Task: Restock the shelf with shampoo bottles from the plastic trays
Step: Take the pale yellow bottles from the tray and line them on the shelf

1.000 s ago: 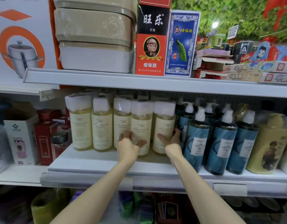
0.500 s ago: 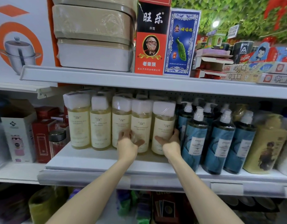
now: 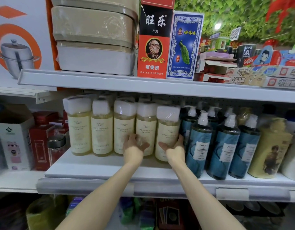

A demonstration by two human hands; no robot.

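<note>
Curling left hand (image 3: 134, 147) fingers round the second pale bottle (image 3: 146, 128) from the blue pump bottles (image 3: 200, 143); curling right hand (image 3: 174, 149) fingers round the end pale bottle (image 3: 167, 130) beside them.

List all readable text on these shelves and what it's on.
"旺乐", "扑克", "老樂頭": red card box
"CAMELLIA AMINO ACID FRAGRANCE": pale bottles
"Colgate": toothpaste box
"斗兽棋": flat box
"ZHID", rest unclear: blue bottles
Smaller print on the bottles and the blue box is too blurred to read.
</note>
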